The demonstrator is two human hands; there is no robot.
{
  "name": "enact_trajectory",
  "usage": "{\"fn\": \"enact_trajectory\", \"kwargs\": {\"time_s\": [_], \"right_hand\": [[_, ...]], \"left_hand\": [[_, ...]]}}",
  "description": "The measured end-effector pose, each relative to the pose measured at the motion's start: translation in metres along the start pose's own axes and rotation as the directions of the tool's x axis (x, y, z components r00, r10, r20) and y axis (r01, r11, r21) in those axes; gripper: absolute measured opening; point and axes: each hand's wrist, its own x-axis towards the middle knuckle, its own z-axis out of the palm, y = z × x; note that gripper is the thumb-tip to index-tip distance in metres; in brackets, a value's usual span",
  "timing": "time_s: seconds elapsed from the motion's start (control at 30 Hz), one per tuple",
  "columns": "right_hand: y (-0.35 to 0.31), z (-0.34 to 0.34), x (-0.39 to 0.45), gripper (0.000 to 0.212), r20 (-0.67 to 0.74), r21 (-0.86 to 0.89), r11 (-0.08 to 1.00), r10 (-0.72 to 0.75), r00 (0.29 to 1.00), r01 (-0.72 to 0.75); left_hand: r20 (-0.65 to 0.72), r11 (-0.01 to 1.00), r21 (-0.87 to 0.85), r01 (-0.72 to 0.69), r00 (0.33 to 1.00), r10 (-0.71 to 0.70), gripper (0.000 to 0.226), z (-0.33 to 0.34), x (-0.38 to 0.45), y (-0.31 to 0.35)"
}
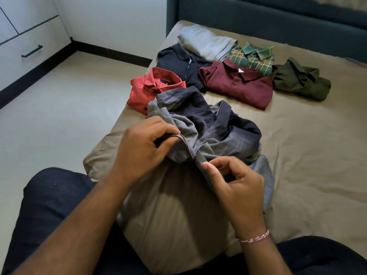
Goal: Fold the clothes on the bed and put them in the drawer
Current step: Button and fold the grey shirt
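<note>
A crumpled grey-blue cotton shirt [202, 132] lies on the tan-sheeted bed [309, 155], nearest the person. Behind it, left to right: a folded red shirt [151, 88], a black zip polo [178, 62], a maroon polo [236, 86], an olive shirt [299, 82]. Farther back lie folded pale grey trousers [204, 42] and, to their right, a green checked shirt [252, 56]. A white drawer unit [29, 46] stands far left of the bed.

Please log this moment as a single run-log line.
stage: folding | hands: left hand and right hand pinch grey shirt | folded shirts behind: several | drawer: closed
</note>
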Motion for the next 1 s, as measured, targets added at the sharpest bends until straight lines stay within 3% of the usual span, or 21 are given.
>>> {"fn": "enact_trajectory", "kwargs": {"time_s": [0.17, 0.3, 0.5, 0.57, 0.67, 0.73, 0.83, 0.93, 0.97, 1.0], "right_hand": [[0.004, -0.031, 0.018, 0.01, 0.208, 0.013, 0.999, 0.041, 0.977, -0.045], [-0.002, -0.058, 0.045, 0.007, 0.147, 0.122, 0.979, 0.147, 0.978, -0.165], [-0.045, -0.114, 0.159, 0.014, 0.033, 0.02, 0.999, -0.043, 0.999, 0.043], [-0.071, -0.13, 0.204, 0.012, -0.1, 0.082, 0.99, -0.11, 0.989, 0.118], [-0.098, -0.139, 0.24, 0.005, -0.212, 0.173, 0.974, -0.111, 0.971, 0.149], [-0.099, -0.138, 0.24, 0.008, -0.264, 0.075, 0.986, -0.123, 0.957, 0.147], [-0.078, -0.122, 0.204, 0.012, -0.224, -0.024, 0.998, -0.056, 0.973, 0.052], [-0.046, -0.094, 0.146, 0.011, -0.091, 0.163, 0.976, 0.164, 0.982, -0.148], [-0.039, -0.084, 0.126, 0.007, -0.038, 0.281, 0.933, 0.243, 0.969, -0.223], [-0.036, -0.076, 0.11, 0.015, 0.008, 0.39, 0.875, 0.307, 0.952, -0.286]], "left_hand": [[0.003, 0.989, 0.038, -0.146, 0.989, 0.146, 0.019, -0.024, 0.033, -0.014], [0.012, 0.982, 0.083, -0.172, 0.985, 0.171, 0.015, -0.037, 0.073, -0.017], [-0.023, 0.995, -0.099, 0.01, 1.0, -0.012, 0.028, -0.05, 0.2, 0.004], [-0.127, 0.996, -0.085, -0.007, 0.992, -0.003, 0.026, -0.058, 0.245, 0.015], [-0.354, 0.995, 0.09, -0.051, 0.932, 0.08, 0.017, -0.063, 0.276, 0.03], [-0.426, 0.974, 0.193, -0.117, 0.884, 0.191, 0.019, -0.062, 0.27, 0.037], [-0.398, 0.971, 0.161, -0.176, 0.889, 0.227, 0.026, -0.046, 0.219, 0.04], [-0.416, 0.973, 0.104, -0.207, 0.879, 0.232, 0.015, -0.023, 0.143, 0.044], [-0.421, 0.973, 0.08, -0.215, 0.878, 0.228, 0.011, -0.014, 0.12, 0.047], [-0.419, 0.973, 0.048, -0.225, 0.88, 0.224, 0.008, -0.007, 0.102, 0.051]]}}
